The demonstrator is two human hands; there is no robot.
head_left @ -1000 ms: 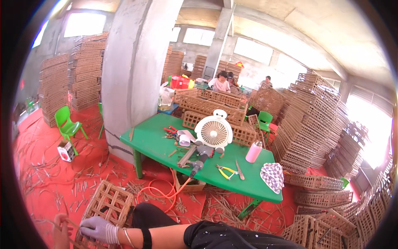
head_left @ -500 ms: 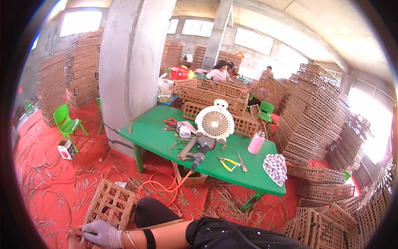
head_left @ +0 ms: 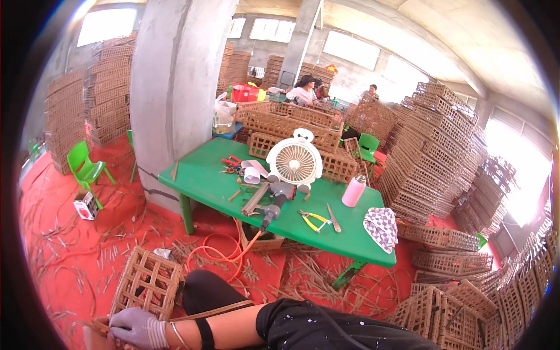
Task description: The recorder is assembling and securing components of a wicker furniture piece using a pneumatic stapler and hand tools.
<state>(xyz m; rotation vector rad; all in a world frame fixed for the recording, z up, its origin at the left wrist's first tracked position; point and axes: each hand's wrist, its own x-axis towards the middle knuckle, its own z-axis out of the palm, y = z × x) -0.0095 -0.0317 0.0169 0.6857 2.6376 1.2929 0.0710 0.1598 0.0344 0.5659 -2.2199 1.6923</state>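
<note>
Gloved hand (which of the two, unclear) curled around a rattan strip low in frame, beside woven crate; long axis level, pointing right across forearm.

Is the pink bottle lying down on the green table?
No, the pink bottle stands upright on the green table, near the white fan.

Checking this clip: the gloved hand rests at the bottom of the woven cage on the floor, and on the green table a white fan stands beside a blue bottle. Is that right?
Not quite: the bottle is pink, not blue, as the head view shows. The rest holds: the gloved hand rests at the bottom of the woven cage on the floor, and the white fan stands on the green table.
</note>
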